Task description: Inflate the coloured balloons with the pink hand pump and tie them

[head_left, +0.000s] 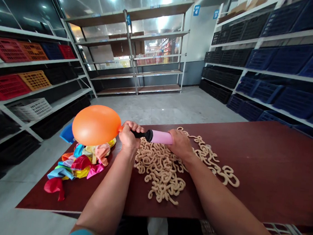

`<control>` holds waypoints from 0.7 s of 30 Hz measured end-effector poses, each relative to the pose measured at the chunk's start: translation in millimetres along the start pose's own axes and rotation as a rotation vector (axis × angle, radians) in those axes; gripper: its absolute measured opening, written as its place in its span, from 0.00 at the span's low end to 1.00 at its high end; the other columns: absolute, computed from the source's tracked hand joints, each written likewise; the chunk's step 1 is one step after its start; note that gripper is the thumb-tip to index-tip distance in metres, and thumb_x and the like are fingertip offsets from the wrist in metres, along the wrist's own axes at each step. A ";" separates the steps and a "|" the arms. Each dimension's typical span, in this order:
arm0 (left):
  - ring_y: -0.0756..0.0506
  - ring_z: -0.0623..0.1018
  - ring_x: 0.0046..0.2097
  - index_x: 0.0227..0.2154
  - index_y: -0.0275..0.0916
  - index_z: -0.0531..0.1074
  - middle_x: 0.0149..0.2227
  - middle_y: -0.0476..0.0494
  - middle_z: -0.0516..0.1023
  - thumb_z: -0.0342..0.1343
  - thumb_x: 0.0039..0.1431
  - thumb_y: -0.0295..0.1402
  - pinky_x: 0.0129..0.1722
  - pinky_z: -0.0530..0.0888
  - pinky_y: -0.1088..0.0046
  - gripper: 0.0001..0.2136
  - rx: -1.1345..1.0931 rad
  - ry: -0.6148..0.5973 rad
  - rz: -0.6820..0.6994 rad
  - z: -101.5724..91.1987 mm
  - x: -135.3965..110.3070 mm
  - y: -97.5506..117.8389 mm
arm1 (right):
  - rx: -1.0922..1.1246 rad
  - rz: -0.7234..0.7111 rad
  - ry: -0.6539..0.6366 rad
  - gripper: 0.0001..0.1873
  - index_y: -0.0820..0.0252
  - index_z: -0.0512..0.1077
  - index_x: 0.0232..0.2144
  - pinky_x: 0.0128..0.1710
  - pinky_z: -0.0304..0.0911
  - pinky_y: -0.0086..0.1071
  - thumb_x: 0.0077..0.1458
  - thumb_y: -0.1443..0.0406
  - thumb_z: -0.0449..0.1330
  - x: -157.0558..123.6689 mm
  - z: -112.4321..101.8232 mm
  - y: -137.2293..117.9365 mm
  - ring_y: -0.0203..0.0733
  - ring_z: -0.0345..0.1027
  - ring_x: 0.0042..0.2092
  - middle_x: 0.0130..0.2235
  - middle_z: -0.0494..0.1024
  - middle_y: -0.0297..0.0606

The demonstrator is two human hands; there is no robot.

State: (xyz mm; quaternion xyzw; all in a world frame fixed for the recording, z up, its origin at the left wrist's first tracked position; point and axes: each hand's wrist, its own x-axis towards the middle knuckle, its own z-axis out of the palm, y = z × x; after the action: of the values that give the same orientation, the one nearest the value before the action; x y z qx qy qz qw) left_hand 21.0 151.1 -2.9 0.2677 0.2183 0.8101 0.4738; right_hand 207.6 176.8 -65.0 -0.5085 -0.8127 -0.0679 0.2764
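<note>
An inflated orange balloon (96, 125) hangs at the left end of a pink hand pump (160, 137) above the dark red table (265, 168). My left hand (129, 134) is closed round the balloon's neck where it meets the pump's black nozzle. My right hand (181, 143) is wrapped round the pink pump body. Under both hands lies a heap of beige curly pieces (162, 170). A pile of flat balloons in many colours (78, 163) rests on the table below the orange one.
Metal shelving with red, orange and white crates (13, 78) lines the left side. Shelves of dark blue crates (285, 71) line the right. Bare shelving (142, 57) stands at the far end across a grey floor.
</note>
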 end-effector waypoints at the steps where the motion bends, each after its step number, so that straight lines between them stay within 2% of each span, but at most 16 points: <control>1: 0.54 0.58 0.17 0.19 0.38 0.51 0.17 0.56 0.49 0.47 0.43 0.25 0.21 0.60 0.76 0.08 0.001 0.006 0.008 0.5 0.9 5.1 | -0.003 0.006 0.000 0.16 0.58 0.64 0.40 0.40 0.50 0.32 0.45 0.65 0.56 0.7 -0.1 2.2 0.43 0.58 0.42 0.38 0.70 0.38; 7: 0.54 0.56 0.16 0.19 0.39 0.50 0.16 0.56 0.48 0.46 0.43 0.24 0.19 0.58 0.76 0.09 -0.046 0.044 0.049 -0.2 6.1 44.0 | -0.059 0.104 -0.030 0.14 0.56 0.65 0.40 0.36 0.49 0.33 0.47 0.63 0.55 2.9 -3.5 24.8 0.44 0.58 0.41 0.39 0.70 0.40; 11: 0.54 0.56 0.16 0.19 0.38 0.50 0.16 0.55 0.48 0.45 0.43 0.23 0.19 0.58 0.76 0.08 -0.071 0.071 0.060 -5.1 9.8 57.2 | -0.078 0.137 -0.042 0.15 0.57 0.65 0.40 0.36 0.49 0.33 0.46 0.65 0.55 2.8 -4.0 34.5 0.44 0.58 0.42 0.39 0.70 0.40; 15: 0.55 0.54 0.16 0.19 0.38 0.50 0.16 0.56 0.47 0.45 0.43 0.23 0.18 0.56 0.77 0.09 -0.075 0.117 0.050 -10.0 12.8 51.1 | -0.102 0.098 -0.079 0.15 0.59 0.64 0.39 0.35 0.49 0.32 0.45 0.65 0.56 2.6 -3.6 30.9 0.43 0.58 0.39 0.39 0.70 0.40; 21: 0.55 0.55 0.17 0.20 0.39 0.51 0.17 0.56 0.47 0.46 0.42 0.23 0.19 0.57 0.77 0.08 -0.095 0.090 -0.012 -8.6 8.4 19.3 | -0.110 -0.025 -0.046 0.15 0.59 0.63 0.37 0.35 0.49 0.33 0.43 0.64 0.56 0.5 -9.5 14.9 0.44 0.59 0.39 0.36 0.70 0.39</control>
State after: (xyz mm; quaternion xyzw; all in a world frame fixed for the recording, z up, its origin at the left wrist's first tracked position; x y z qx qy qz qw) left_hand -0.5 148.8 4.1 0.2069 0.2019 0.8280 0.4804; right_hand 223.9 180.5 -59.3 -0.5141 -0.8203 -0.1039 0.2283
